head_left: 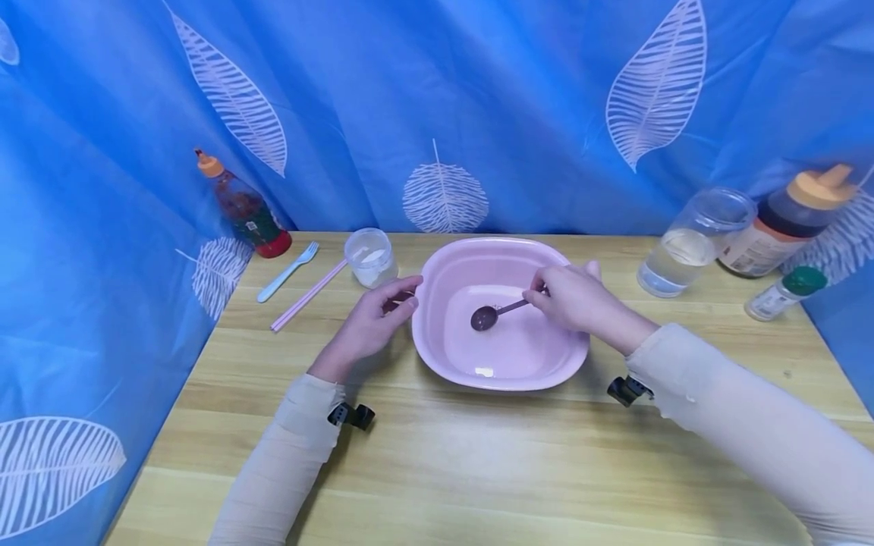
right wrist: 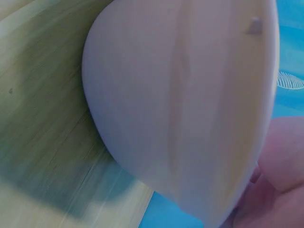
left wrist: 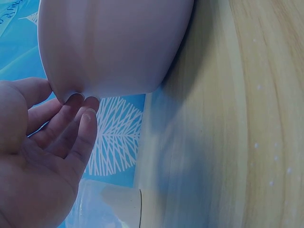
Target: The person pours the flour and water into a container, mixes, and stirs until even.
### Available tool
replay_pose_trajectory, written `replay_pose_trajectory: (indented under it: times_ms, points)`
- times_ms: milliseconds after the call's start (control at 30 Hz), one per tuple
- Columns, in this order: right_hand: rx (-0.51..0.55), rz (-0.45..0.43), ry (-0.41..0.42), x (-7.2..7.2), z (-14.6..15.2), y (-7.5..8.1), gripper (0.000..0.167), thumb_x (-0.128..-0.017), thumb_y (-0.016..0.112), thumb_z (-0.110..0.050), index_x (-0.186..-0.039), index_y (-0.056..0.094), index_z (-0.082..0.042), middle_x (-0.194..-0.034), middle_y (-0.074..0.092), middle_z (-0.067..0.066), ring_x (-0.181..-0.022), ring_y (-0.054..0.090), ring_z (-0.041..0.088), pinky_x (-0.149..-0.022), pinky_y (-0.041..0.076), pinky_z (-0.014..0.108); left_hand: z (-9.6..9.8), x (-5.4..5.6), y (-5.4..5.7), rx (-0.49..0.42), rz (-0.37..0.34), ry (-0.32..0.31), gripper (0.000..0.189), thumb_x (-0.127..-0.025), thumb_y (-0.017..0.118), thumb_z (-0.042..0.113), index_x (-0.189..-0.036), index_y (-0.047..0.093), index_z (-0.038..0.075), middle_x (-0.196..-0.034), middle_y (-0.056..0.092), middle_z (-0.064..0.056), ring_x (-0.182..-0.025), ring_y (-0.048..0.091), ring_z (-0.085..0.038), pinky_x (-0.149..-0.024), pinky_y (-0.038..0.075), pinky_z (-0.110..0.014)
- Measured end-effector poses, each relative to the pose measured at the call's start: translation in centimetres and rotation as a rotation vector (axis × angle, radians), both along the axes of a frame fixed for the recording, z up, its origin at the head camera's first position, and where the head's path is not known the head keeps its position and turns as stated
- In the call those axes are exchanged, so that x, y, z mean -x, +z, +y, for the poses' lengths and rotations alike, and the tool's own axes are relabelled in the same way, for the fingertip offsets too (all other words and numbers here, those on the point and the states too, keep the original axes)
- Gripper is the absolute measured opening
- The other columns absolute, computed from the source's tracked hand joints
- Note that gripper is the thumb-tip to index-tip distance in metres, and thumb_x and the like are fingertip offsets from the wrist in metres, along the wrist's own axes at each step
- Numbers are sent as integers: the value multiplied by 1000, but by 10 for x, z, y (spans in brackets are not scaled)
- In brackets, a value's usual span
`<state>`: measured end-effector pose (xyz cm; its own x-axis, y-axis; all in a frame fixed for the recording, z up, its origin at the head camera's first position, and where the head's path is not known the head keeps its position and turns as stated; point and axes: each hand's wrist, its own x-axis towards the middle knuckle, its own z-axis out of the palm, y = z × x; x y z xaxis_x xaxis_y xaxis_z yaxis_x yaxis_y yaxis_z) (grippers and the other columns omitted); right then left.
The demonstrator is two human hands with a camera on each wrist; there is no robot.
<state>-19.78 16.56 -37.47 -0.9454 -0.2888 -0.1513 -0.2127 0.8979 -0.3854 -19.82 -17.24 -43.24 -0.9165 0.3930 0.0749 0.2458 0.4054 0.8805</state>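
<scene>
The dark-brown, glossy spoon (head_left: 486, 318) points towards 8 o'clock from the right hand (head_left: 570, 297), its slim handle pinched between thumb and fingers. Its round bowl is over the floor of the pale-pink, rounded-square plastic basin (head_left: 508, 349); whether the 2 touch, I cannot tell. Standing on the pale wood-grain table (head_left: 492, 462), the basin lies at 3 o'clock from the left hand (head_left: 372, 320), whose curled fingers and thumb hold its rim; its walls look smooth and deep
</scene>
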Motion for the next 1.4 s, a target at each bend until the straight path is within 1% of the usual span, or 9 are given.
replay_pose_trajectory:
  times_ms: [133, 200, 367, 533, 600, 733, 933, 1067, 1400]
  points:
    - [21, 10, -40, 0, 2, -1, 22, -105, 70, -26, -100, 79, -7, -81, 76, 2, -82, 63, 26, -95, 26, 53, 0, 0, 1, 7, 3, 3, 44, -112, 59, 19, -154, 58, 7, -146, 65, -16, -127, 66, -34, -105, 56, -51]
    - [27, 22, -40, 1, 3, -2, 21, -105, 71, -25, -102, 79, -6, -85, 78, 4, -84, 64, 27, -95, 26, 53, 0, 0, 1, 7, 3, 3, 44, -111, 59, 19, -154, 59, 8, -146, 66, -16, -126, 66, -33, -105, 56, -50]
    - [46, 33, 1, -1, 8, -2, 22, -106, 67, -19, -115, 77, -2, -99, 80, 10, -93, 68, 33, -97, 28, 55, 1, 0, 0, 0, 6, -7, 45, -111, 60, 19, -154, 58, 7, -145, 66, -16, -125, 66, -34, -103, 55, -50]
    - [103, 9, 39, -2, 14, -2, 25, -106, 67, -17, -124, 74, -2, -91, 75, 8, -88, 65, 30, -100, 25, 57, 1, 1, 0, -3, 11, -12, 44, -112, 59, 18, -154, 58, 6, -145, 66, -17, -125, 66, -34, -103, 55, -49]
    - [125, 19, 59, -1, 17, -2, 25, -105, 69, -17, -123, 75, -2, -89, 74, 6, -86, 64, 27, -98, 26, 56, 0, 1, 0, 0, 10, -11, 45, -112, 59, 18, -155, 58, 6, -145, 66, -18, -126, 66, -34, -104, 55, -48]
    - [134, 62, 129, 0, 21, -4, 20, -102, 74, -16, -117, 79, -4, -96, 80, 3, -89, 68, 23, -96, 29, 51, 1, 1, 0, 9, 3, -5, 45, -112, 59, 19, -155, 57, 7, -146, 66, -17, -126, 65, -34, -105, 55, -47]
    - [126, 107, 256, 2, 24, -10, 12, -100, 76, -12, -110, 82, -10, -103, 82, 3, -88, 71, 17, -94, 40, 47, 1, 1, 1, 24, -10, 4, 45, -112, 59, 20, -156, 57, 10, -148, 65, -14, -128, 65, -32, -105, 56, -48]
    - [114, 158, 302, 4, 25, -15, 14, -101, 74, -12, -111, 84, -9, -104, 81, 4, -93, 72, 21, -90, 36, 45, 1, 2, 1, 27, -17, 9, 46, -112, 58, 20, -157, 57, 10, -149, 64, -13, -129, 64, -32, -107, 56, -48]
    - [38, 207, 239, 6, 29, -12, 11, -101, 74, -12, -103, 84, -11, -95, 80, 5, -84, 68, 22, -87, 28, 45, 1, 2, 0, 25, -10, 7, 45, -112, 59, 20, -156, 58, 10, -147, 65, -13, -128, 65, -32, -105, 56, -47]
